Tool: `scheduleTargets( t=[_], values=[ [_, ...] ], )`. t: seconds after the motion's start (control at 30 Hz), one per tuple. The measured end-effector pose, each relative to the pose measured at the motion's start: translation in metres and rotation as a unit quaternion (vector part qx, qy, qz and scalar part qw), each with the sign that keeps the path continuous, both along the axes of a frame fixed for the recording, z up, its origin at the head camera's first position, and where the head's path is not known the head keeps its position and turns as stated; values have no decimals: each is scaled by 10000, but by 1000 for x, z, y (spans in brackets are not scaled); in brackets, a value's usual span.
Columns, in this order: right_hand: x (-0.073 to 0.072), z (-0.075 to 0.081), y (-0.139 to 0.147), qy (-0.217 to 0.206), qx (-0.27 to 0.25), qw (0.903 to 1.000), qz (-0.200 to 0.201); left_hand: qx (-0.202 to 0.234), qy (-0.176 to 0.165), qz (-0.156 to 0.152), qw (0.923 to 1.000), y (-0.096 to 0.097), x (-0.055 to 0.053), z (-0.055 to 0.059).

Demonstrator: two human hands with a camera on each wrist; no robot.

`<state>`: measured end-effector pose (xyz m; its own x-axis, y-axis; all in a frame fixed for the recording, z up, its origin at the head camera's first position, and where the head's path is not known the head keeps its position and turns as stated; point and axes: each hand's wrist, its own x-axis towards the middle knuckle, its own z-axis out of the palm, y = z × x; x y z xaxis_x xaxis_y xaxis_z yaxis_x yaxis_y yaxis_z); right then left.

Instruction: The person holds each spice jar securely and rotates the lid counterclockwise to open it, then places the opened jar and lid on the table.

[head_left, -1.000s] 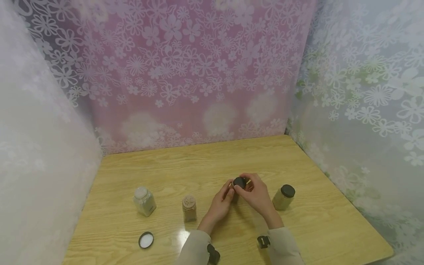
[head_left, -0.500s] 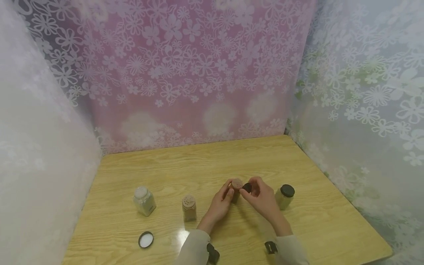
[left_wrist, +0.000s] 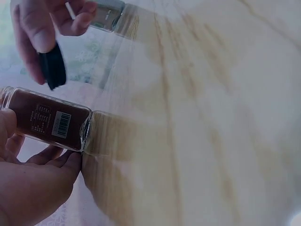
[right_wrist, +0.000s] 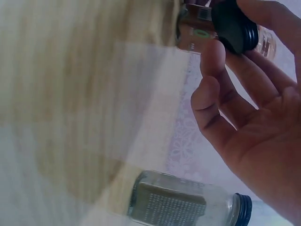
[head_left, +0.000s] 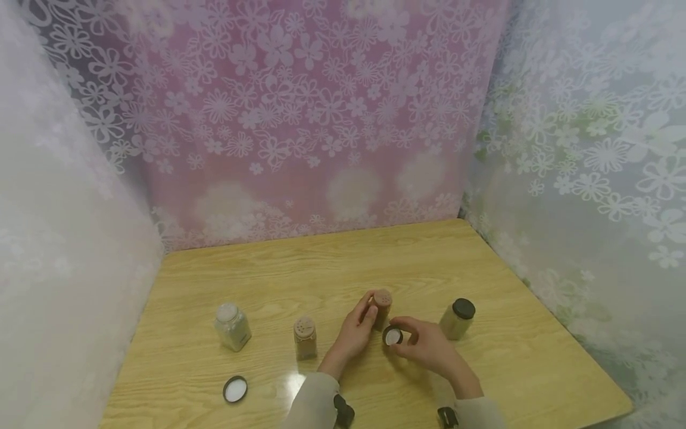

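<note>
My left hand (head_left: 355, 328) grips a small glass spice jar (head_left: 381, 313) with reddish-brown contents, standing upright on the table. Its perforated shaker top is uncovered. In the left wrist view, fingers and thumb wrap the spice jar (left_wrist: 49, 117), and a barcode label shows on its side. Just in front of the jar, my right hand (head_left: 429, 345) pinches a black screw cap (head_left: 393, 336) between thumb and fingers, its white liner facing up toward the head camera. Seen from the right wrist, the cap (right_wrist: 233, 28) overlaps the jar behind it.
A black-capped jar (head_left: 458, 320) stands right of my right hand. To the left are a shaker-top jar with brown contents (head_left: 306, 339) and a jar with pale contents (head_left: 233, 328). Another black cap (head_left: 235, 389) lies liner-up near the front left. Patterned curtains (head_left: 321, 119) border the table.
The black cap has come off the spice jar, exposing the shaker top. My right hand has carried it right and toward me, turning its liner up. The left hand stays in place.
</note>
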<state>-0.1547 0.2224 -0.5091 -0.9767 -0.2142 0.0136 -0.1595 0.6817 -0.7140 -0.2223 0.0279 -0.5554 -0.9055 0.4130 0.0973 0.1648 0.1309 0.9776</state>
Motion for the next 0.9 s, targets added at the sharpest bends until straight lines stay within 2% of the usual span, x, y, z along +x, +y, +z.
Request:
scheduleTargets(
  t=[0.1,0.3,0.57,0.63,0.7,0.77,0.83,0.87,0.9],
  values=[
    [2,-2,0,-253,-29,9995,160,1,-6,-22,10000,0,0,0],
    [6,-6,-2,-483,50,9979,438,59,81,55,9999,-1,0,1],
    [7,-12,-2,-570,62,9974,425,284,64,81,9995,0,0,4],
    [7,-12,-1,-623,62,9970,445,405,54,165,9990,-1,1,8],
    [8,-9,0,-653,76,9969,433,472,185,375,9980,-1,3,15],
    [9,-3,2,-574,-15,9977,347,564,590,771,9937,1,7,26],
    [10,5,6,-360,-74,9993,99,503,1382,1202,9818,7,10,40],
    [11,10,8,-164,-113,9998,-83,431,1970,1415,9692,11,12,47],
    [11,15,10,181,-130,9994,-278,348,2590,1585,9522,16,14,54]
  ],
)
